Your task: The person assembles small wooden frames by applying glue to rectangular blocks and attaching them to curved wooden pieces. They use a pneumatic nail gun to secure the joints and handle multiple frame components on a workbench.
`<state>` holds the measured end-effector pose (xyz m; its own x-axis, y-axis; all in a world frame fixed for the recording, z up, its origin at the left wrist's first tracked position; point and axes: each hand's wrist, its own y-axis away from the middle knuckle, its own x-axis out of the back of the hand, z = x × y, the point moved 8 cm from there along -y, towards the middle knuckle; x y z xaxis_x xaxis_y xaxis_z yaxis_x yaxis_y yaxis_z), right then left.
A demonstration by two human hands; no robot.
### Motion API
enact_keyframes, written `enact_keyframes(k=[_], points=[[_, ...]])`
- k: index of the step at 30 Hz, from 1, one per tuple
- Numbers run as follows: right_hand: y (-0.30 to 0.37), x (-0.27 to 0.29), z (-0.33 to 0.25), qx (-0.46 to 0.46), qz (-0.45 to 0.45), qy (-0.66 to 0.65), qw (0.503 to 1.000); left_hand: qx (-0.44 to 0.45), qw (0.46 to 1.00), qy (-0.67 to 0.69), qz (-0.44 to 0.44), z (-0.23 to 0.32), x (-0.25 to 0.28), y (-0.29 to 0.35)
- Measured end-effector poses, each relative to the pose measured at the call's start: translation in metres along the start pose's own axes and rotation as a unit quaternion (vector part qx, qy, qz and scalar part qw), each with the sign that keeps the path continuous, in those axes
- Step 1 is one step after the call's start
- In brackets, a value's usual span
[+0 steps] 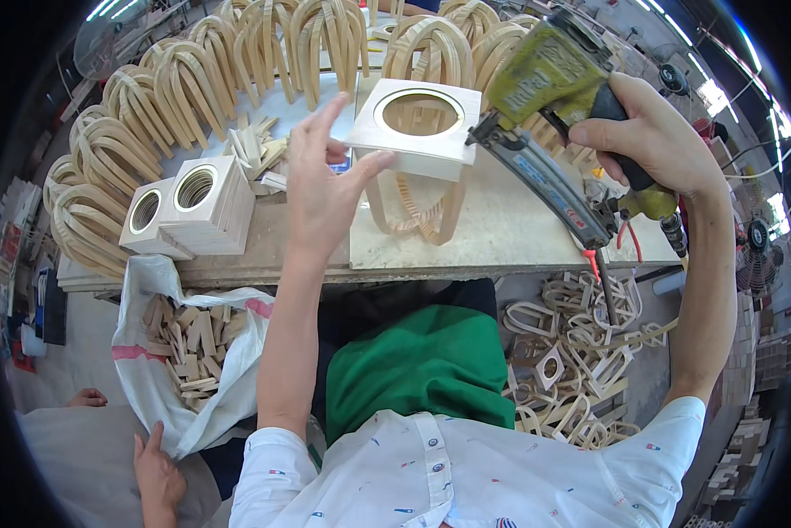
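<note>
On the bench before me stands a frame of bent wooden strips [448,214], curved end down. A pale square wooden block with a large round hole [414,144] sits on top of it. My left hand [321,172] is at the block's left side, its fingers stretched apart and the thumb at the front edge. My right hand [655,141] is wrapped around the handle of a green and black nail gun [541,79]. The gun's nose is at the block's right edge; whether they touch I cannot tell.
Arched wooden frames [184,92] line the bench's back. Holed square pieces [224,216] are stacked left, near wood offcuts [255,145]. Below hangs a white sack of offcuts [241,356]. Bent wood parts [580,352] lie at lower right. Another person's hand [160,475] shows lower left.
</note>
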<state>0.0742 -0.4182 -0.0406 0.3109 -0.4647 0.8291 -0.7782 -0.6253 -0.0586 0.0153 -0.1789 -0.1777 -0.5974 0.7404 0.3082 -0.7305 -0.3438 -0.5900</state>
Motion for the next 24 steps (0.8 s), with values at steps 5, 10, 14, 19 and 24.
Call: enact_keyframes(k=[5, 10, 14, 19, 24], points=[[0.002, 0.010, 0.019, 0.001, 0.018, -0.006, 1.000, 0.086, 0.977, 0.194, -0.029, -0.033, -0.035, 0.013], [0.010, 0.014, 0.034, -0.027, 0.013, -0.009, 1.000, 0.157, 0.926, 0.333, -0.080, -0.022, -0.064, 0.018], [0.016, 0.014, 0.034, -0.035, 0.017, -0.025, 0.999, 0.103, 0.910, 0.397, -0.064, -0.014, -0.076, 0.016], [0.017, 0.016, 0.036, -0.037, 0.022, -0.033, 0.999, 0.082, 0.912, 0.395, -0.081, -0.009, -0.077, 0.017], [0.008, 0.008, 0.014, 0.000, 0.016, -0.030, 0.999, 0.100, 0.910, 0.388, -0.101, -0.012, -0.079, 0.020]])
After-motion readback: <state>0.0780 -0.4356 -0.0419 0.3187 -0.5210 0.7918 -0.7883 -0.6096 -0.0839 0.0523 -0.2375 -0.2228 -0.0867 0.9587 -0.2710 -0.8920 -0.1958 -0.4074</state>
